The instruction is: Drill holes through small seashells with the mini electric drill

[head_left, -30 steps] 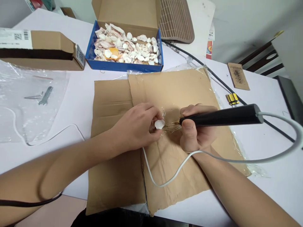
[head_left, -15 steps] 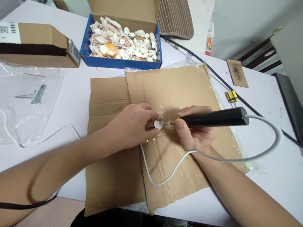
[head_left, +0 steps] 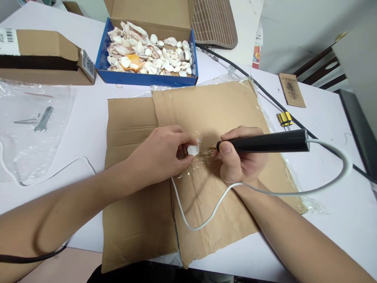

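A small white seashell is pinched between the thumb and fingertips of my left hand, low over the cardboard. My right hand grips a black pen-shaped electric drill like a pencil. Its brass-coloured nose and thin bit face left toward the shell; whether the bit touches the shell I cannot tell. A white cable leaves the drill's rear end and loops back under my hands. Beneath both hands lie sheets of brown cardboard, with clear crumpled tape around the spot below the shell.
At the back stands a blue box of many shells. Left of it is a brown carton. A plastic bag with a small wrench lies at left. On the right are a black cable, a yellow-and-black object and a cardboard scrap.
The drill has drawn slightly away from the shell, to the right. My left hand still pinches the shell, which appears turned a little. The whole view has shifted slightly.
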### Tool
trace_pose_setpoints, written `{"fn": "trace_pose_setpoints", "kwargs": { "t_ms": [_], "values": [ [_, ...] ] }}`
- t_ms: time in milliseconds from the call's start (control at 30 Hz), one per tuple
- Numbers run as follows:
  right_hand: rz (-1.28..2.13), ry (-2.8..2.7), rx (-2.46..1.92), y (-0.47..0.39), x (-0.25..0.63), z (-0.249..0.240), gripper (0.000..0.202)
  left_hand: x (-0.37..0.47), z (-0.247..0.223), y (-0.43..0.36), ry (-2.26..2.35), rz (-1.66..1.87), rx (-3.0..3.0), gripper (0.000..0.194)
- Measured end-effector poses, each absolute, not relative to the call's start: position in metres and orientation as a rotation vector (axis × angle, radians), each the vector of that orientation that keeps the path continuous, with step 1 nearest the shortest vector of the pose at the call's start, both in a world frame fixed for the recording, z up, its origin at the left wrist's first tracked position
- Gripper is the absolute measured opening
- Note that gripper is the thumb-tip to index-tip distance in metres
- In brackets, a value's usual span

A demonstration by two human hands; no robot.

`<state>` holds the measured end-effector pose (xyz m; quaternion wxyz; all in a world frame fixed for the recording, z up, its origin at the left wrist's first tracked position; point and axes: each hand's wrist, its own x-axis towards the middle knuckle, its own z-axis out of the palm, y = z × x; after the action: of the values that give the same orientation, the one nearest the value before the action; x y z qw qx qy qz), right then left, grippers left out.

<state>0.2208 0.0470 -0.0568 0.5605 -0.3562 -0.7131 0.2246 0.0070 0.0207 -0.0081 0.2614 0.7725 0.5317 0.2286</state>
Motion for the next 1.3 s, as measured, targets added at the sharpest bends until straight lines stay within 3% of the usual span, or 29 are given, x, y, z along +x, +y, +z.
{"fn": "trace_pose_setpoints", "kwargs": {
  "t_ms": [400,1300],
  "values": [
    [0.693,-1.739,-0.736,0.0475,0.2184,-0.0559,0.011,0.0105,-0.0091,0.0207,1.456,0.634,2.065,0.020],
    [0.671,-1.767,-0.698,0.0491,0.2159,-0.0529,0.010,0.0113,-0.0096,0.0209,1.471,0.623,2.071,0.024]
  ]
}}
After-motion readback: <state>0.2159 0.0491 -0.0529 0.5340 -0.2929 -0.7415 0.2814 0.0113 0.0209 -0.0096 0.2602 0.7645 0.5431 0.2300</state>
